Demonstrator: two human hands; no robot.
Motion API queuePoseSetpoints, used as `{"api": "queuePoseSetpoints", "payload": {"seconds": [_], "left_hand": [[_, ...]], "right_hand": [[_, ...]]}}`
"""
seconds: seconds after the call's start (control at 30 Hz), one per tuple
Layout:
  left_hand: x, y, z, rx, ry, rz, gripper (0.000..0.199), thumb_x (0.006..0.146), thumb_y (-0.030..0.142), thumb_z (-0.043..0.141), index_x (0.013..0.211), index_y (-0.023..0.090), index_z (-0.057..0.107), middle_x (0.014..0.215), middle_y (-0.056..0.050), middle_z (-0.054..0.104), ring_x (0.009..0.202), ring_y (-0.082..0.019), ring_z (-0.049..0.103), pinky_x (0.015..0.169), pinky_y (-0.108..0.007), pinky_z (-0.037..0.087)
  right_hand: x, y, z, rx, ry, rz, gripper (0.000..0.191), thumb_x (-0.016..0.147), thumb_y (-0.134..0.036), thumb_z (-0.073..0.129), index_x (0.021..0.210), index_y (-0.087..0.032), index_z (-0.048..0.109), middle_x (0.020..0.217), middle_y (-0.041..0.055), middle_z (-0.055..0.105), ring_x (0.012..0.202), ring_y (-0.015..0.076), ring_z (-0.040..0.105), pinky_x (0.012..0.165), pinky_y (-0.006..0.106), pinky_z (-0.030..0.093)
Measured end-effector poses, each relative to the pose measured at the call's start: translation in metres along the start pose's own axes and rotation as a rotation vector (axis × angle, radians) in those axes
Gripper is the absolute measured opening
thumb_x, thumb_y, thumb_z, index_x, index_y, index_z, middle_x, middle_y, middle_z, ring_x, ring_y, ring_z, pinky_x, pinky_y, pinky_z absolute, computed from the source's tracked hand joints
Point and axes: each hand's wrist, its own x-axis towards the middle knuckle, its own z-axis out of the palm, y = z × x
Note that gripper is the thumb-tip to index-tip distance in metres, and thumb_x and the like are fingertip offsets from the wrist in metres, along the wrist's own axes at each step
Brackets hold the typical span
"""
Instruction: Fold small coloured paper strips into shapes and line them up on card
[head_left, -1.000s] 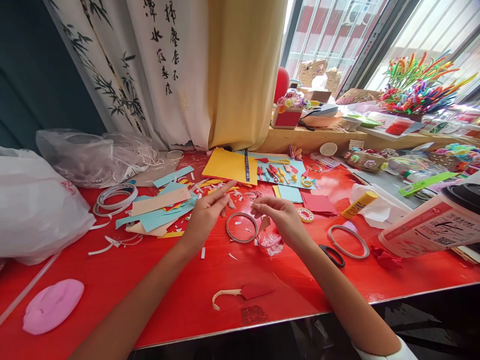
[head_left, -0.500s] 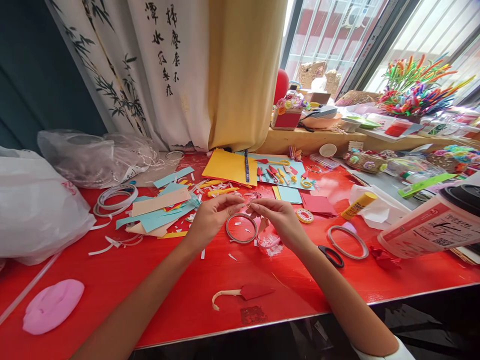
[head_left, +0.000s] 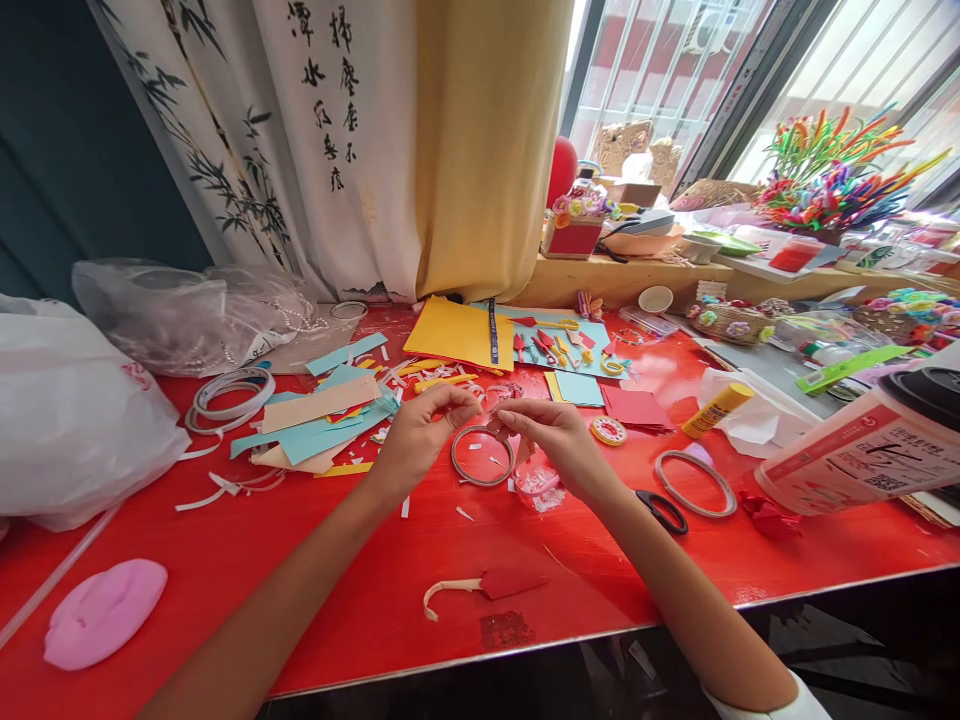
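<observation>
My left hand (head_left: 426, 432) is raised over the table with thumb and fingertips pinched together; anything between them is too small to make out. Facing it, my right hand (head_left: 561, 440) pinches a small piece of paper (head_left: 524, 452), pale and reddish, partly hidden by the fingers. A narrow gap separates the two sets of fingertips. Below them lies a roll of thin tape (head_left: 457, 470), with white scraps inside its ring. A pink tape dispenser (head_left: 538, 482) sits just under my right hand. Closer to the front edge rests a red paper piece with a curled pale stem (head_left: 514, 584).
Cut paper strips (head_left: 322, 435) are heaped to the left, near several tape rolls (head_left: 229, 395). Red paper squares (head_left: 637, 409), a glue stick (head_left: 718, 411), black-handled scissors (head_left: 663, 512) and a large cup (head_left: 862, 445) are on the right. Pink clay (head_left: 105, 614) lies front left.
My fingertips have drawn slightly apart, the left hand shifting a little to the left. My right hand stays nearly in place with its pinch kept. The objects on the table have not moved.
</observation>
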Motion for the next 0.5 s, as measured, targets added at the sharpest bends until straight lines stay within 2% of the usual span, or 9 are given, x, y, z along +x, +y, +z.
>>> {"api": "queuePoseSetpoints", "payload": {"seconds": [0.13,0.23,0.37,0.5], "left_hand": [[-0.0026,0.0009,0.0036,0.0,0.006,0.022,0.018,0.079,0.03,0.054,0.092,0.02,0.061,0.079,-0.001,0.059,0.077,-0.013,0.053,0.073,-0.025,0.043],[-0.003,0.0005,0.0046,0.046,0.006,0.015,0.025,0.079,0.029,0.054,0.103,0.023,0.058,0.081,0.0,0.06,0.077,-0.013,0.055,0.074,-0.025,0.043],[-0.002,-0.0012,0.0039,0.109,0.043,0.005,0.019,0.078,0.031,0.056,0.093,0.021,0.062,0.094,-0.001,0.063,0.09,-0.015,0.056,0.079,-0.025,0.044],[-0.0018,-0.001,0.0032,0.171,0.034,0.037,0.02,0.081,0.032,0.052,0.094,0.022,0.062,0.096,-0.001,0.065,0.092,-0.016,0.058,0.082,-0.027,0.045]], "right_hand": [[-0.0011,-0.0017,0.0019,-0.023,-0.032,-0.001,0.018,0.076,-0.033,0.059,0.085,-0.02,0.069,0.076,0.0031,0.066,0.069,0.0128,0.059,0.054,0.023,0.046],[-0.0018,-0.0034,0.003,-0.036,-0.051,-0.007,0.016,0.077,-0.032,0.059,0.083,-0.021,0.069,0.074,0.0021,0.066,0.067,0.0115,0.059,0.054,0.022,0.045],[-0.0018,-0.005,0.0027,-0.057,-0.041,0.004,0.016,0.076,-0.031,0.059,0.084,-0.021,0.069,0.075,0.0023,0.066,0.066,0.0114,0.059,0.052,0.022,0.044],[-0.001,-0.0038,0.0023,-0.069,-0.008,-0.011,0.019,0.076,-0.032,0.059,0.087,-0.019,0.067,0.076,0.0029,0.067,0.066,0.0119,0.06,0.052,0.022,0.046]]}}
